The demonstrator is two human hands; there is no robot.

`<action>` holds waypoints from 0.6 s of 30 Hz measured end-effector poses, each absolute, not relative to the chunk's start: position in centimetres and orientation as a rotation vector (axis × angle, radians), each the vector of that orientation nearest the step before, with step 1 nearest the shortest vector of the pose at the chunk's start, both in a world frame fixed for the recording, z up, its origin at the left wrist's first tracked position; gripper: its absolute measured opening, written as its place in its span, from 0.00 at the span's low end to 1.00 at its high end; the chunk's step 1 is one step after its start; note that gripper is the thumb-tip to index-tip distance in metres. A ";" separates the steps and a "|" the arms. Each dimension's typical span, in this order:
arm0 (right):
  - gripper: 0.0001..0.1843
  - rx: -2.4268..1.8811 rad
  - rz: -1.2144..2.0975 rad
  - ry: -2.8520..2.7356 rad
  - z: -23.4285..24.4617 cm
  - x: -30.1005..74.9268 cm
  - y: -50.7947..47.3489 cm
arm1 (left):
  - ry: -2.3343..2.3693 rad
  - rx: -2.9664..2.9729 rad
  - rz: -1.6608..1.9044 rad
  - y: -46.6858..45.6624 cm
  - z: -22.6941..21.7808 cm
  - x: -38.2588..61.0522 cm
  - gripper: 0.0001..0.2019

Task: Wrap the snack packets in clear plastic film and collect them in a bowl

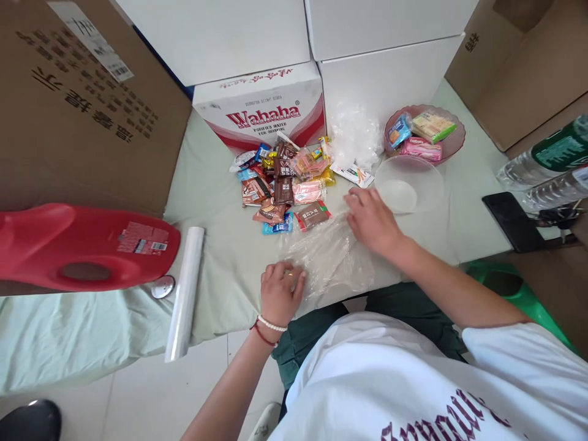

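A crumpled clear plastic bag (pixel 337 260) lies spread on the table's front part between my two hands. My left hand (pixel 281 289) has its curled fingers on the bag's left edge, with beaded and red bracelets on the wrist. At the bag's upper right edge, my right hand (pixel 373 222) bends its fingers around the film; the fingertips are partly hidden. Just beyond the bag is a heap of small wrapped snacks (pixel 283 184), with a brown and red packet (pixel 313 214) nearest to it. A translucent plastic bowl (pixel 429 184) stands beside my right hand.
Behind are a Wahaba water carton (pixel 271 113), a bundle of clear plastic (pixel 353 135) and a pink bowl (pixel 459 138) holding snack packs. A red jug (pixel 138 245) and a film roll (pixel 186 294) lie left. A black phone (pixel 512 220) and bottles (pixel 560 147) lie right.
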State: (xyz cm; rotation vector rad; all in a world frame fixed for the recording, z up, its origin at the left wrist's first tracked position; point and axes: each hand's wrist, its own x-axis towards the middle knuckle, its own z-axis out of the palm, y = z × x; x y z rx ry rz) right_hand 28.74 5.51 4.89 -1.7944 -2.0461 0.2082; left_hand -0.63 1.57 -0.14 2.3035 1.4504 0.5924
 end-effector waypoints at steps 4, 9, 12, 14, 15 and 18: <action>0.29 -1.406 0.373 -2.347 2.1 25.9 -0.7 | 1.420 2.530 0.543 2.1 -1.0 1.4 0.14; 0.33 -1.366 0.511 -2.470 -1.8 28.6 -7.1 | 1.384 2.529 0.439 2.3 -2.1 0.7 0.26; 0.33 -1.378 0.564 -2.441 -1.7 31.9 -8.8 | 1.427 2.487 0.390 2.1 -2.2 0.2 0.30; 0.29 -1.373 0.609 -2.406 -0.7 33.5 -8.8 | 1.433 2.471 0.394 2.0 -2.0 0.2 0.30; 0.26 -1.379 0.614 -2.371 0.0 33.9 -8.4 | 1.443 2.459 0.407 1.9 -2.0 0.2 0.29; 0.15 -1.452 0.491 -2.208 2.5 33.3 -6.4 | 1.478 2.427 0.456 1.7 -2.0 0.3 0.25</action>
